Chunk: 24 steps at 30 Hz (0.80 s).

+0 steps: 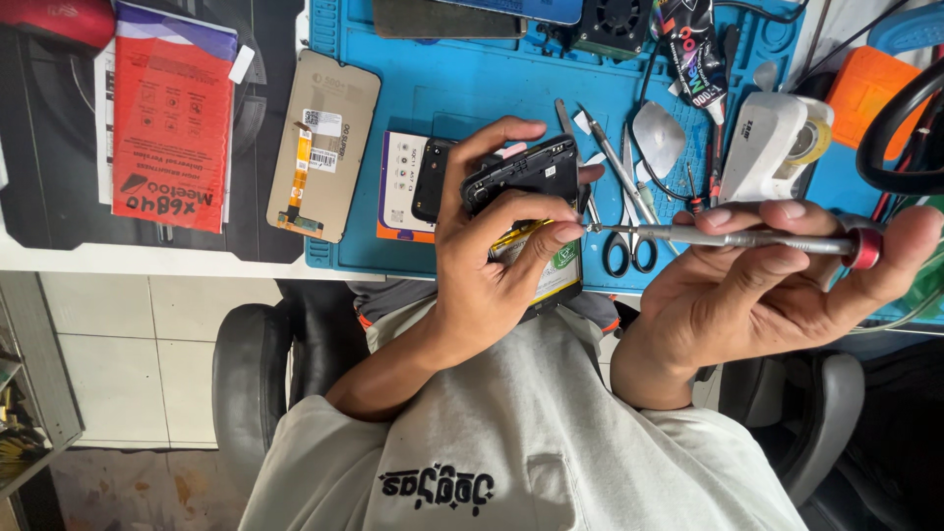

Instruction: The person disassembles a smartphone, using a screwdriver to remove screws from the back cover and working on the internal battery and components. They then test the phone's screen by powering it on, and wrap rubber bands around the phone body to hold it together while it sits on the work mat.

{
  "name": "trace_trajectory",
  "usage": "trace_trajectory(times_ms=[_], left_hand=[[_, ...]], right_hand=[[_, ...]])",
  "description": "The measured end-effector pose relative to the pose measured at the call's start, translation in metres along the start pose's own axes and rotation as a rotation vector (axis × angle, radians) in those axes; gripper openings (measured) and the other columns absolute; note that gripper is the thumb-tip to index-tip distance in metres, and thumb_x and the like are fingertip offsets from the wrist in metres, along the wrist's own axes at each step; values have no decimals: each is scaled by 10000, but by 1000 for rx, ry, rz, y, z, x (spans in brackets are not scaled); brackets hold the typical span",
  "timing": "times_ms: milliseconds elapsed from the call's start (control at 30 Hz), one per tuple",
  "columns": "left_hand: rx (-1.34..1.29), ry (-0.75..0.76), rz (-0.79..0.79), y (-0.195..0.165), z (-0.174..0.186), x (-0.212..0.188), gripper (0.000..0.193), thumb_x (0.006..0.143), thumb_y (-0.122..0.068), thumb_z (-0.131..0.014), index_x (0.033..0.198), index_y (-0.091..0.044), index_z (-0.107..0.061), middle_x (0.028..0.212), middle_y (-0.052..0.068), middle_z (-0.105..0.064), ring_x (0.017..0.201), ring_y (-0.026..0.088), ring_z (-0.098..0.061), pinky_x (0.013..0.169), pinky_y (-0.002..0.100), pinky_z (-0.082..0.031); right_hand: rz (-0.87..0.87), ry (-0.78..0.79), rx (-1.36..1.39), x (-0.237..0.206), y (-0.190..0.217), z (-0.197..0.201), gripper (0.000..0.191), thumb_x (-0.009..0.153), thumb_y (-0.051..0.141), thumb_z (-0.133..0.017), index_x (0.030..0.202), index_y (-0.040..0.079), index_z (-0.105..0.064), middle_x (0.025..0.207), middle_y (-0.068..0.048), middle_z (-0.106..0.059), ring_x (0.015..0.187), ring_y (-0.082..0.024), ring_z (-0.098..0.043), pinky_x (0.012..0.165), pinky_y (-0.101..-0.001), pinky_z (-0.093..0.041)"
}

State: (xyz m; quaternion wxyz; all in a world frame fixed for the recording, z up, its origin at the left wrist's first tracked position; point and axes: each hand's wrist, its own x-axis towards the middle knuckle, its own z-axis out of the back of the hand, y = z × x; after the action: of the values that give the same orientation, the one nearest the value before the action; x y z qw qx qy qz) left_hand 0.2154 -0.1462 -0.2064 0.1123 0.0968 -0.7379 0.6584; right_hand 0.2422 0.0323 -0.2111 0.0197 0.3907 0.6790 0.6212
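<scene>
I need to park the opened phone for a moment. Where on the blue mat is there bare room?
Bare blue mat lies between the replacement screen and the fan, above the left hand. Right of there is crowded: tweezers, scissors, glue tube, white tape dispenser.

A white worktable (147, 258) carries a blue work mat (472, 88) and a dark mat (49, 147). Below it lie pale floor tiles (128, 364) and a black padded office chair (251, 383). Even, bright light falls across the scene.
</scene>
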Motion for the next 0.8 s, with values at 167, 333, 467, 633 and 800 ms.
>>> trace_trajectory(times_ms=[167, 333, 467, 633, 800], left_hand=[[-31, 7, 3, 1, -1, 0, 92, 1048, -77, -769, 1079, -32, -695, 1456, 99, -443, 1198, 260, -748, 984, 312, -651], [-6, 19, -4, 2, -2, 0, 65, 1048, -51, -764, 1072, -28, -707, 1450, 97, -442, 1203, 262, -742, 1004, 312, -629], [80, 14, -68, 1, -3, -1, 73, 1020, -16, -772, 1068, -25, -718, 1451, 99, -419, 1206, 276, -721, 1015, 317, -607], [88, 2, -84, 1, -7, -3, 97, 1018, 35, -766, 1053, -39, -714, 1458, 98, -396, 1259, 273, -697, 1025, 311, -606], [89, 13, -72, 3, -2, -1, 104, 1040, -11, -772, 1108, -44, -700, 1467, 92, -432, 1241, 240, -715, 1013, 307, -610]], right_hand=[[29, 27, -15, 4, 2, -3, 582, 1212, 123, -571, 1634, 146, -170, 1085, -174, -679, 665, -262, -676, 612, -340, -556], [91, 81, -29, 9, 3, -5, 652, 1163, 89, -560, 1636, 129, -114, 1150, -195, -694, 659, -260, -709, 635, -399, -615], [202, 149, -137, 13, 7, 2, 643, 1147, 34, -538, 1613, 133, -105, 1183, -223, -703, 658, -272, -740, 607, -388, -622], [363, 223, -81, 8, 1, 5, 622, 1063, 35, -552, 1564, 154, -203, 1220, -252, -681, 691, -307, -762, 569, -343, -633], [368, 116, -94, 2, -4, 2, 503, 1055, 20, -573, 1482, 132, -332, 1162, -232, -710, 665, -305, -747, 578, -357, -625]])
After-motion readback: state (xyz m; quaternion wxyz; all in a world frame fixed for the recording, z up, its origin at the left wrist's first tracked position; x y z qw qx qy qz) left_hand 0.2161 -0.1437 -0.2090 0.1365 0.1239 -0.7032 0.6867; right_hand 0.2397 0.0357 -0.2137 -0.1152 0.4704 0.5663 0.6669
